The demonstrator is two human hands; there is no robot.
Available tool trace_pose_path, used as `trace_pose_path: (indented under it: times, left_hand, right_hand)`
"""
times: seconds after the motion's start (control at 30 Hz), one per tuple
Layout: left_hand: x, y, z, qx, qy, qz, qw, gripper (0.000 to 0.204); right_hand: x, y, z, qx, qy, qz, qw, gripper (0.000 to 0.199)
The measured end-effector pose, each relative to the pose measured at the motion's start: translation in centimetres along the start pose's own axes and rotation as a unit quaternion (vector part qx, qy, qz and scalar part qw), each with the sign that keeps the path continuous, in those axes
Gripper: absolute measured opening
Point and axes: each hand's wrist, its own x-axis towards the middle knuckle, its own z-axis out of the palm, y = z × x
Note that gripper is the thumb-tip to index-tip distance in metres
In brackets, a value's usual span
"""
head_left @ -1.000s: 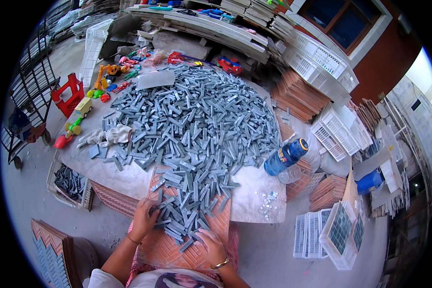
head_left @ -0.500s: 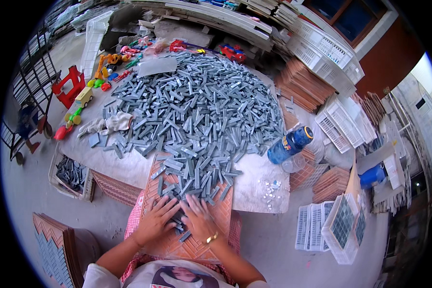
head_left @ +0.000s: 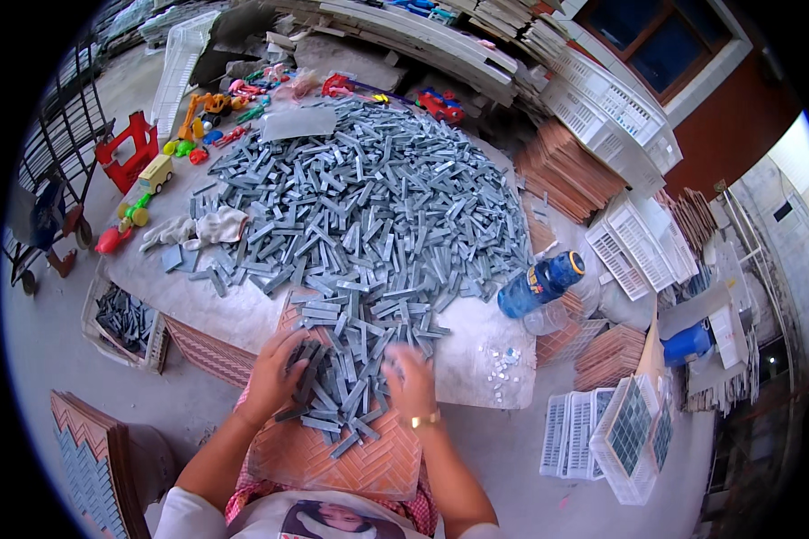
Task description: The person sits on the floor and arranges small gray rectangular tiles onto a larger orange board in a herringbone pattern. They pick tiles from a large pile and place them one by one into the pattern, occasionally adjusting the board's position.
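A large heap of grey-blue tile strips (head_left: 368,189) covers the table and spills toward me. Its near end lies on an orange-brown board (head_left: 333,472) with herringbone grooves, which reaches to my lap. My left hand (head_left: 277,375) is at the left side of the loose strips on the board, fingers apart and bent against them. At their right side is my right hand (head_left: 411,382), its fingertips blurred but apart, with nothing visible in its grasp. Between the two hands the strips lie jumbled, pointing in many directions. The board's grooves near me show bare.
A blue bottle (head_left: 541,284) and small white pieces (head_left: 503,370) are on the table at right. White gloves (head_left: 198,229) and toys (head_left: 155,174) lie left. Stacked boards (head_left: 90,458), a crate of dark strips (head_left: 128,319) and white crates (head_left: 571,436) stand around the table.
My hands have moved apart from the middle of the board to either side. More strips now lie on the board between them, closer to me.
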Motion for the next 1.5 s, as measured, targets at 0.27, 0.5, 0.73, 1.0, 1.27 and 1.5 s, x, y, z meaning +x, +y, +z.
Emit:
trace_pose_path:
  times: [0.27,0.5,0.73,1.0,1.27,1.5]
  left_hand:
    - [-7.9,2.4,-2.4,0.007,-0.01,-0.068,0.998,0.016]
    - [-5.1,3.9,-0.4,0.087,-0.022,-0.097,0.991,0.027]
    - [-5.1,3.1,0.7,0.092,-0.025,-0.088,0.992,0.028]
    - [-9.9,2.8,-3.6,0.002,-0.07,-0.116,0.991,0.029]
    - [-12.3,2.4,-5.6,0.07,-0.037,-0.072,0.994,0.035]
    - [-12.0,2.7,-5.2,0.079,-0.056,-0.064,0.993,0.04]
  right_hand:
    - [-11.1,-4.1,1.3,0.015,-0.052,0.092,0.994,0.024]
    - [-11.5,-3.1,1.6,-0.012,-0.041,0.089,0.995,0.024]
    - [-12.9,-3.0,0.9,0.125,0.016,0.195,0.973,0.02]
    - [-13.2,-3.2,-0.6,0.06,-0.022,0.178,0.982,0.022]
    - [-12.9,-3.3,-0.1,-0.016,-0.028,0.156,0.987,0.032]
    - [-13.1,-3.6,-0.8,-0.016,-0.057,0.202,0.978,0.035]
